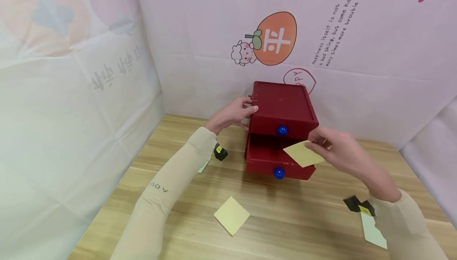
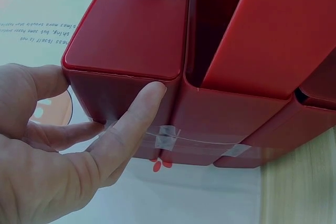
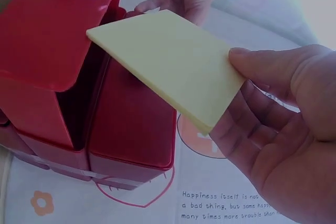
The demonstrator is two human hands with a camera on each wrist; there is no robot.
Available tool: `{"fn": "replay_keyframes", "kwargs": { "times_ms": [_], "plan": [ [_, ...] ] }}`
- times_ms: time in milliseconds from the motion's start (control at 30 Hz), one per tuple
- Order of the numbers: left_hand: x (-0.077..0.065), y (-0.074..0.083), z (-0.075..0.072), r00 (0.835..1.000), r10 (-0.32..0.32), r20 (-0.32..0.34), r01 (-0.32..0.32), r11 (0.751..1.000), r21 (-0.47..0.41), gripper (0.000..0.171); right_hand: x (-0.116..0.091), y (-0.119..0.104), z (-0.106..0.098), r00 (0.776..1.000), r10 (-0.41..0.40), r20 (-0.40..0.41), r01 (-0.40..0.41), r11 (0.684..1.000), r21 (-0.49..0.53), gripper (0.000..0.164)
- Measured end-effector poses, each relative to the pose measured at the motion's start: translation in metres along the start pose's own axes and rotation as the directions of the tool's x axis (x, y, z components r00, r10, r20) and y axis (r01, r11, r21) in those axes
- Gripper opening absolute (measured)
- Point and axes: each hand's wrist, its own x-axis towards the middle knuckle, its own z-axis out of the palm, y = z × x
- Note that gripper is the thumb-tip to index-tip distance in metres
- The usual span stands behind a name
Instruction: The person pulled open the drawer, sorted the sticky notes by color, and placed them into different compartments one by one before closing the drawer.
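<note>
A red two-drawer box with blue knobs stands against the back cloth; its lower drawer is pulled out. My left hand touches the box's left side and top edge, its fingers mostly straight, as the left wrist view shows by the hand. Between thumb and fingers, my right hand pinches a pale yellow sticky note pad. The pad is tilted over the right part of the open drawer. In the right wrist view the pad shows a thick edge.
Another yellow sticky note pad lies on the wooden table in front of the box. Small black objects with yellow labels and pale paper lie near both forearms. Printed cloth hangs behind and beside the table.
</note>
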Motion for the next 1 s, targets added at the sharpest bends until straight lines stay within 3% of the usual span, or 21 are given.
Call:
{"fn": "replay_keyframes", "kwargs": {
  "times_ms": [300, 633, 833, 1000],
  "plan": [
    [0.001, 0.003, 0.002, 1.0, 0.009, -0.005, -0.009, 1.0, 0.009, 0.065, 0.011, 0.007, -0.003, 0.999, 0.015, -0.044, -0.016, 1.0, -0.027, 0.03],
    [0.001, 0.004, 0.0, 1.0, 0.01, -0.014, -0.01, 1.0, 0.011, 0.064, 0.028, 0.018, 0.02, 0.991, 0.053, 0.123, -0.05, 0.998, -0.03, 0.019],
    [-0.001, 0.002, 0.003, 1.0, -0.026, 0.001, 0.026, 1.0, 0.008, 0.064, 0.029, 0.024, 0.029, 0.958, 0.109, 0.264, -0.123, 0.992, 0.039, 0.015],
    [0.0, 0.002, 0.004, 1.0, -0.02, -0.003, 0.02, 1.0, 0.016, 0.064, 0.032, 0.027, 0.03, 0.923, 0.111, 0.368, -0.154, 0.984, 0.089, 0.013]
  ]
}}
